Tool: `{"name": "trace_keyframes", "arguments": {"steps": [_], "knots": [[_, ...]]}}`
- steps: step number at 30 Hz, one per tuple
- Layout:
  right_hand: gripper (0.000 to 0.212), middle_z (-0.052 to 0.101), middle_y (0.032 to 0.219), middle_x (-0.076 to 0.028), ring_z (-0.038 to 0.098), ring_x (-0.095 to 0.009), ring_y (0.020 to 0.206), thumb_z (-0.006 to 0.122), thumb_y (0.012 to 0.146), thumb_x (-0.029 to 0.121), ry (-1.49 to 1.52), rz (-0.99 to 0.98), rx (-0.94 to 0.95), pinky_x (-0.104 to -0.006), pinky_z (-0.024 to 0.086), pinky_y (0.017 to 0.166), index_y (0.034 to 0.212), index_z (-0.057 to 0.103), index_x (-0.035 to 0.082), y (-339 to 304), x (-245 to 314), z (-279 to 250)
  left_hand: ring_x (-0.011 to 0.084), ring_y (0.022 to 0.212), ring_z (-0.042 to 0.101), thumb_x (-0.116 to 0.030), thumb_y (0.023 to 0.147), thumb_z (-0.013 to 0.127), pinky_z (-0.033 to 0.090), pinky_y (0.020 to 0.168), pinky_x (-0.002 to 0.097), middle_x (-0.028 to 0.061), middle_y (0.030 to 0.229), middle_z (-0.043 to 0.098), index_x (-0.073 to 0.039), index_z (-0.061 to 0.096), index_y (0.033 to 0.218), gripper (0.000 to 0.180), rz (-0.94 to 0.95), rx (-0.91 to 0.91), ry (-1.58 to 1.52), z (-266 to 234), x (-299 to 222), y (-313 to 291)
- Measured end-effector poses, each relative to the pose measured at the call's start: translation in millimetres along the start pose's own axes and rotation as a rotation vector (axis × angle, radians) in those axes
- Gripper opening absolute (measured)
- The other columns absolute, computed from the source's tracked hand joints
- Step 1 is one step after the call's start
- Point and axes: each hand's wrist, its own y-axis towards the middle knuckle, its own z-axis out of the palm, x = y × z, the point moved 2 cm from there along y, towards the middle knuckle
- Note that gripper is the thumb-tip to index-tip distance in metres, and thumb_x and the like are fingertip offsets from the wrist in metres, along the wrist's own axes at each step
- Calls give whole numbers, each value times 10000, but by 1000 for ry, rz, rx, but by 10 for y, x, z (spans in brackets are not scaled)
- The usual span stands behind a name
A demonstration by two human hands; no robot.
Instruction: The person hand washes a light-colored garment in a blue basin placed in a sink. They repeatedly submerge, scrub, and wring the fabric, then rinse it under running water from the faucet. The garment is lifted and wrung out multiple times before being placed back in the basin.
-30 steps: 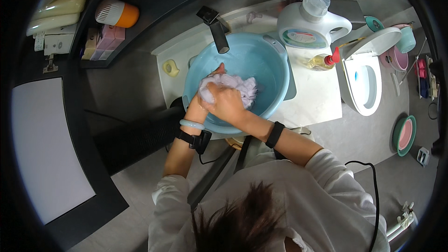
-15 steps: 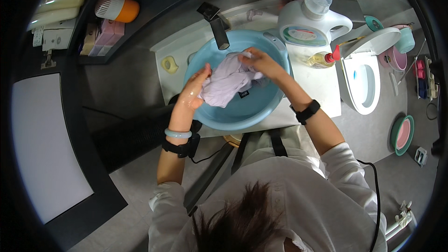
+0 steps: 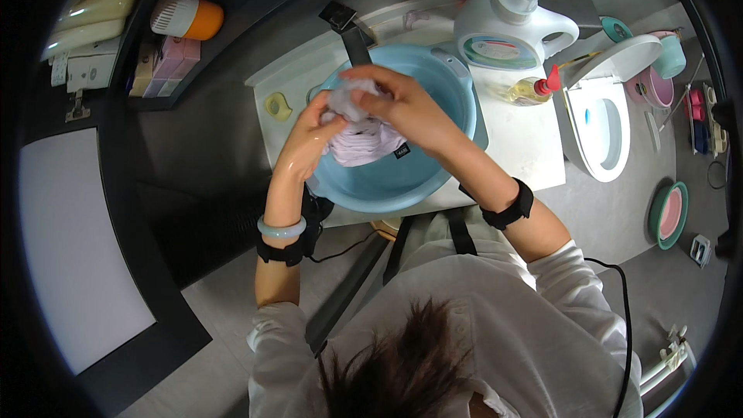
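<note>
A pale lilac garment (image 3: 364, 145) is bunched between my hands, its lower folds hanging over the light blue basin (image 3: 395, 200). A small black label shows at its right edge. My left hand (image 3: 309, 139), wet on the back, grips the cloth from the left. From above and the right, my right hand (image 3: 395, 104) closes its fingers over the gathered top of the same cloth. The black faucet (image 3: 356, 45) stands behind my right hand, its outlet hidden by it. I cannot see how much water is in the basin.
On the white counter, a large white detergent jug (image 3: 495, 35) and a red-topped pump bottle (image 3: 534, 90) stand right of the basin. A yellow-green ring-shaped item (image 3: 277, 106) lies to the left. Farther right is a toilet (image 3: 600, 131) with its lid raised.
My right hand has moved left, closer to my left hand. The garment, spread between them before, is now gathered into a tighter bunch and shifted left.
</note>
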Motion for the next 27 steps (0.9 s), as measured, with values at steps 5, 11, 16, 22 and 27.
{"name": "trace_keyframes", "arguments": {"steps": [5, 11, 16, 22, 27], "knots": [[453, 439, 1221, -70, 411, -195, 1113, 486, 817, 204, 102, 287, -486, -347, 354, 886, 1262, 432, 138, 41, -303, -418, 178, 1060, 500, -11, 813, 513, 410, 889, 311, 116, 1140, 516, 6, 423, 1189, 388, 178, 34, -374, -183, -408, -315], [327, 505, 1117, -148, 510, -262, 1013, 517, 827, 217, 626, 807, -531, -367, 438, 819, 1112, 506, 57, -30, -1023, -231, 303, 1150, 460, -16, 781, 475, 381, 962, 429, 200, 1250, 446, 55, 313, 1283, 532, 543, 199, -565, -284, -872, -842], [203, 573, 943, -145, 603, -252, 791, 443, 860, 174, 916, 874, -448, -394, 527, 664, 971, 521, 22, 195, -1301, -25, 282, 1101, 497, -21, 763, 469, 414, 922, 397, 182, 1199, 493, 75, 372, 1242, 499, 265, 147, -758, -526, -666, -865], [182, 604, 810, -137, 611, -242, 728, 453, 784, 67, 199, 567, -246, -382, 475, 598, 864, 580, -37, 51, -1171, -170, 225, 1011, 517, -109, 768, 547, 388, 890, 307, 142, 1187, 511, 8, 445, 1211, 469, -385, 165, 43, -278, 545, -56], [301, 561, 756, -72, 514, -154, 643, 459, 670, -26, -219, 417, -43, -269, 411, 573, 947, 578, -32, -68, -901, 9, 223, 1141, 424, -217, 785, 580, 328, 968, 317, 171, 1253, 459, -5, 393, 1271, 563, -467, 609, 957, -275, 1417, 559]]}}
